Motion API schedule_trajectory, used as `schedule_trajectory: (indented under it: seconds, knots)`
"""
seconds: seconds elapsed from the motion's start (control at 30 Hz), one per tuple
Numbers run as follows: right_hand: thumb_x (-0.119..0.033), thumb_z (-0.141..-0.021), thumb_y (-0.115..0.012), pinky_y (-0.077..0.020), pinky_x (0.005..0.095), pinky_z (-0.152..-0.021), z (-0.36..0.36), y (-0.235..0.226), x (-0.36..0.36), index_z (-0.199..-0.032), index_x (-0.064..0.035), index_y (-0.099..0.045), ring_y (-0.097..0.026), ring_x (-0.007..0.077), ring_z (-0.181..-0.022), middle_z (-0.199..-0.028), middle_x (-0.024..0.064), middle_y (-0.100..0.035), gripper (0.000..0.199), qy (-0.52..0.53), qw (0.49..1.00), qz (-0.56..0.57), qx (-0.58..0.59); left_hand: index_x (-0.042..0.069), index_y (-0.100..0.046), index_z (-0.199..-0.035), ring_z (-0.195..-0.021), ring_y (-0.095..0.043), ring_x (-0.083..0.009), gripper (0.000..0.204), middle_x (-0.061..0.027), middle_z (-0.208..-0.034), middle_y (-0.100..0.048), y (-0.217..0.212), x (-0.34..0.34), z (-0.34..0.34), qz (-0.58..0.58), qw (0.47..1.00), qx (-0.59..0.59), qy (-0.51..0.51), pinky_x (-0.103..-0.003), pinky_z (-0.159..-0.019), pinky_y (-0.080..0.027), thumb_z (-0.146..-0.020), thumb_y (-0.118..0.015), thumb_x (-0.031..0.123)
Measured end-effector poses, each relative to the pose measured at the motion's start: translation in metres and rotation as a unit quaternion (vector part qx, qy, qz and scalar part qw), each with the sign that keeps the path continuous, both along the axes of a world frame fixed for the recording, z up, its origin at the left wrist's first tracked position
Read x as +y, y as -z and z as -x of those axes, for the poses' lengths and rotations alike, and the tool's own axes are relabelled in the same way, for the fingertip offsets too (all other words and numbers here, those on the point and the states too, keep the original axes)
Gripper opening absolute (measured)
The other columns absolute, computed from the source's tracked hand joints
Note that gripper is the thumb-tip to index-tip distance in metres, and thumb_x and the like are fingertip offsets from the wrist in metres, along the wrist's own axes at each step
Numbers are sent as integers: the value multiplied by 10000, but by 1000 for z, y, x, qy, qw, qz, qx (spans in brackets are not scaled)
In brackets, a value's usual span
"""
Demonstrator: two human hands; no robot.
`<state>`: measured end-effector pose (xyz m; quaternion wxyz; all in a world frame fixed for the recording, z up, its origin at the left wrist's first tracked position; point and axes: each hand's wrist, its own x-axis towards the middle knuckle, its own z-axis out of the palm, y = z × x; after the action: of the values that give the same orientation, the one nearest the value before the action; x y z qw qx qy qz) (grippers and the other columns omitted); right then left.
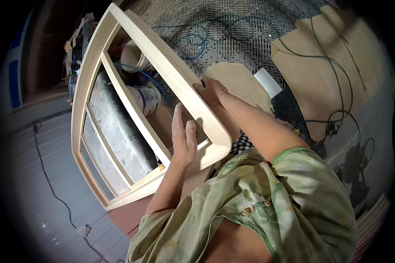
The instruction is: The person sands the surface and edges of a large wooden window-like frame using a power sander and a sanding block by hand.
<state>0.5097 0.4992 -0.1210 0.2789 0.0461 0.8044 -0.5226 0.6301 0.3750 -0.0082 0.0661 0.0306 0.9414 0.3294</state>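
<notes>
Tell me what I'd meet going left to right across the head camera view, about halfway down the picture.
Black cable on the floor → pale wooden frame → plastic tub seen through the frame → left hand flat on the frame → right hand gripping the frame's rail → white roll → dark cables.

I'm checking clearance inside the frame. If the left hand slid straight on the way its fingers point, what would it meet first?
Probably the white plastic tub seen through the wooden frame; the left hand points up along the opening. Depth is unclear.

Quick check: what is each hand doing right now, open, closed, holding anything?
Left hand: open, fingers flat, laid against the pale wooden frame.
Right hand: closed over the frame's outer rail, gripping it.
</notes>
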Motion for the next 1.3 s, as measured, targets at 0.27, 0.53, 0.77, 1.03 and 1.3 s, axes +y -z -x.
schedule_trajectory:
  seconds: [0.27, 0.53, 0.77, 1.03, 1.3]
  knots:
    - [-503, -885, -459, -432, 411, -940, 104, -14, -44, -1143, -18, -596, -577, 346, -1097, -1143, 210, -618, 566, -53, 997, -6, -52, -181, -142, -1380, -1313, -332, -378, 664, -342, -1390, -314, 14, 19, 85, -166, 963, -54, -205, -385, -1093, -245, -986, -427, 271]
    - [-467, -895, -458, -456, 417, -917, 226, -8, -99, -1132, 18, -595, -588, 365, -1075, -1122, 220, -625, 557, -71, 997, 3, -35, -188, -161, -1373, -1322, -297, -452, 727, -372, -1409, -270, 12, 12, 173, 75, 959, 21, -271, -431, -1100, -244, -946, -494, 298]
    - [-490, -958, -386, -471, 437, -897, 309, -7, -141, -1160, 12, -560, -582, 348, -1077, -1134, 219, -609, 569, -134, 989, -10, -66, -176, -208, -1365, -1259, -373, -475, 688, -367, -1372, -333, 7, 16, 174, 153, 946, -9, -287, -469, -1059, -297, -920, -530, 238]
    - [-356, -982, -420, -431, 363, -616, 448, 56, -209, -1128, -10, -542, -596, 233, -785, -911, 113, -617, 395, -231, 967, -83, 70, -151, -218, -1375, -1217, -415, -459, 707, -340, -1347, -376, 2, 2, 251, 153, 931, -25, -331, -463, -1033, -321, -894, -562, 237]
    - [-340, -942, -482, -491, 369, -763, 533, 17, -217, -1053, 37, -577, -628, 323, -878, -961, 190, -653, 404, -177, 984, 20, -12, -138, -239, -1373, -1172, -445, -444, 670, -327, -1285, -433, 8, -44, 365, 153, 922, -10, -354, -455, -1008, -352, -908, -540, 240]
